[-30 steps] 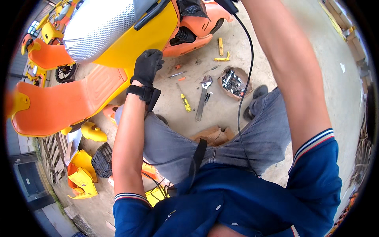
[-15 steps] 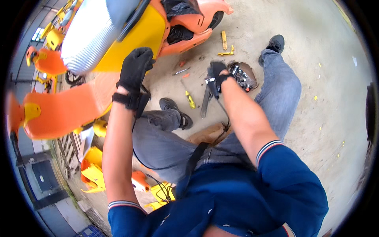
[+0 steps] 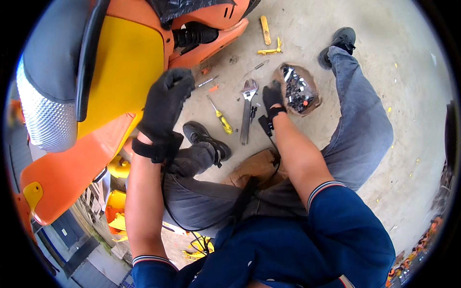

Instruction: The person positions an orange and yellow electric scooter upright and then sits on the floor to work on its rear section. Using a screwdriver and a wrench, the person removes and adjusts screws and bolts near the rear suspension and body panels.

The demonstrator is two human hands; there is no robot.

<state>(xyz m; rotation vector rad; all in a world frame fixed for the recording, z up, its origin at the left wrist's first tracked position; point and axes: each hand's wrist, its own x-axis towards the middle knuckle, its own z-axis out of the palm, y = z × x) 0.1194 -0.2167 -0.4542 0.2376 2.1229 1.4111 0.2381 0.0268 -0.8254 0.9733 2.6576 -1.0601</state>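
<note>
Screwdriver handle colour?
The screwdriver handle is mostly yellow, seen best in the head view.

We see a smooth, glossy yellow plastic body panel (image 3: 122, 72), a dimpled, shiny silver cover (image 3: 48, 113), matt black fabric gloves (image 3: 163, 105), a dull grey metal adjustable wrench (image 3: 246, 113) with a shinier head, a creased brown cardboard-like container (image 3: 314, 98) and a matt, concrete-like floor (image 3: 413, 110).

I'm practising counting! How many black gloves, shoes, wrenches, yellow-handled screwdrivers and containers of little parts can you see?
Black gloves: 2
Shoes: 2
Wrench: 1
Yellow-handled screwdriver: 1
Container of little parts: 1
Total: 7
</note>
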